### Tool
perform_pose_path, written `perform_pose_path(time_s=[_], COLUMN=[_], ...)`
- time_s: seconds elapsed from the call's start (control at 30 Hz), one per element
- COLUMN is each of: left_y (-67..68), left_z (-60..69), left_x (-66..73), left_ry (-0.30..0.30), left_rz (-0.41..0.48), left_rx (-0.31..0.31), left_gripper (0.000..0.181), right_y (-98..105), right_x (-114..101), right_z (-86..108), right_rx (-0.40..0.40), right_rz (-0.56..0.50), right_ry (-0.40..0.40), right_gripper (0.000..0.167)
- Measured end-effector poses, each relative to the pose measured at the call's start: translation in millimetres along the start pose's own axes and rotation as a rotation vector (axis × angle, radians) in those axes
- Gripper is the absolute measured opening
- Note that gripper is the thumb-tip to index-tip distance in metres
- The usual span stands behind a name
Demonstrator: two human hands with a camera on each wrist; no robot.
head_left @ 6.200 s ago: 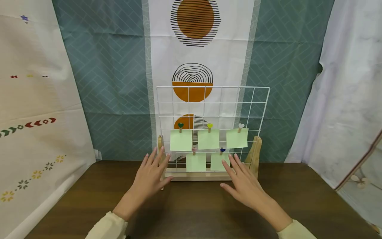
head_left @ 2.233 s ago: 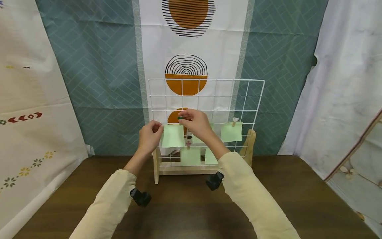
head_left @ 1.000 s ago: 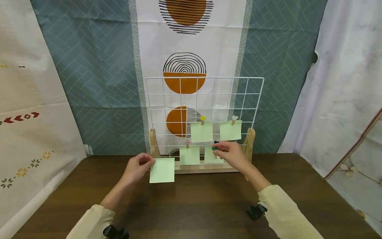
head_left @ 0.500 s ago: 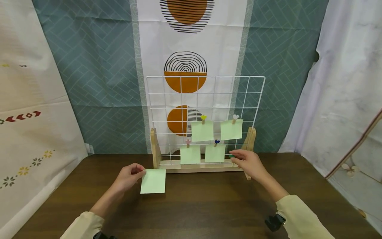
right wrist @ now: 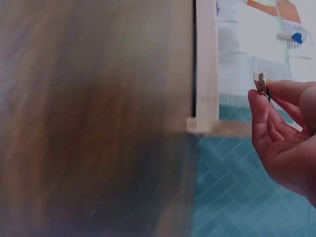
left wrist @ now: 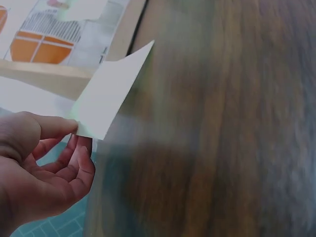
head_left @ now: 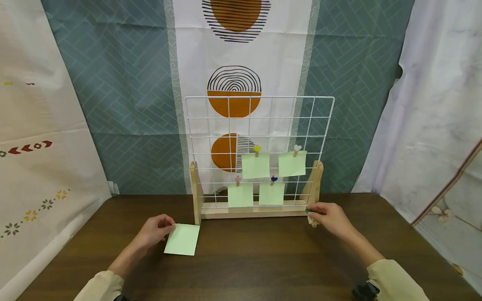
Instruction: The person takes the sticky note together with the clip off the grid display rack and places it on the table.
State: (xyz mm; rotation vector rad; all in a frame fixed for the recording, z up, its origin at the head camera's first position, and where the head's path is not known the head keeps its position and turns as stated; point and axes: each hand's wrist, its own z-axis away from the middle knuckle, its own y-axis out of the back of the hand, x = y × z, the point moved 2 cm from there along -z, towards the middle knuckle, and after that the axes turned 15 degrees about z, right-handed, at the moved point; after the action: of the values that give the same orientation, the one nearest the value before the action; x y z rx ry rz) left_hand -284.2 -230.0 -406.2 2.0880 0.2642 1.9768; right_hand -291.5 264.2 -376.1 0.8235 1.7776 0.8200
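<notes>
My left hand (head_left: 153, 232) pinches a light green paper square (head_left: 182, 239) by its upper left corner, low over the table left of the rack. In the left wrist view the paper (left wrist: 111, 94) slants away from thumb and forefinger. My right hand (head_left: 333, 218) pinches a small clip with a green top (head_left: 308, 210) in front of the rack's right foot; the right wrist view shows the clip's wooden end (right wrist: 260, 81) between the fingertips. Several green papers hang on the white wire grid (head_left: 260, 136), under yellow, white, pink and blue heart clips.
The grid stands in a wooden base (head_left: 256, 212) near the back of the dark wooden table (head_left: 248, 263). Behind it hangs a green and white cloth (head_left: 143, 104), with pale cloths at the left and right.
The green-clipped paper at the grid's upper left has come off. Over the last second my left hand moved down and left with it, while my right hand moved right and down with the clip.
</notes>
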Motion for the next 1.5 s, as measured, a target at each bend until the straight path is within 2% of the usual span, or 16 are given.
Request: perform_pose_path(time_s=[0.23,0.37,0.5,0.7,0.9,1.13,1.5], left_y=[5.8,8.1,9.7,12.1,12.8,12.8,13.3], left_z=[-1.2,-1.5,-1.3,0.1,0.4,-0.3,0.7], left_x=[-6.4,-9.0,-10.8,-12.0,-12.3,-15.7,-13.7], left_ry=[0.001,-0.02,-0.031,-0.02,-0.015,-0.016,-0.01], left_rz=[-0.101,-0.178,-0.213,-0.208,-0.203,-0.201,-0.19], left_rx=[0.04,0.051,0.048,0.037,0.035,0.027,0.041], left_gripper=[0.01,0.011,0.011,0.012,0.011,0.011,0.012], right_y=[-1,-1,1,3,5,3,2], right_x=[21,34,45,54,60,61,63], right_z=[9.7,12.6,13.3,14.0,14.6,13.6,12.4], right_rx=[-0.043,-0.069,-0.101,-0.158,-0.221,-0.239,-0.236], right_rz=[0.012,0.021,0.043,0.048,0.003,-0.001,0.02], right_ry=[-0.062,-0.064,-0.064,-0.057,-0.101,-0.099,-0.107], right_gripper=[0.022,0.021,0.02,0.018,0.019,0.018,0.019])
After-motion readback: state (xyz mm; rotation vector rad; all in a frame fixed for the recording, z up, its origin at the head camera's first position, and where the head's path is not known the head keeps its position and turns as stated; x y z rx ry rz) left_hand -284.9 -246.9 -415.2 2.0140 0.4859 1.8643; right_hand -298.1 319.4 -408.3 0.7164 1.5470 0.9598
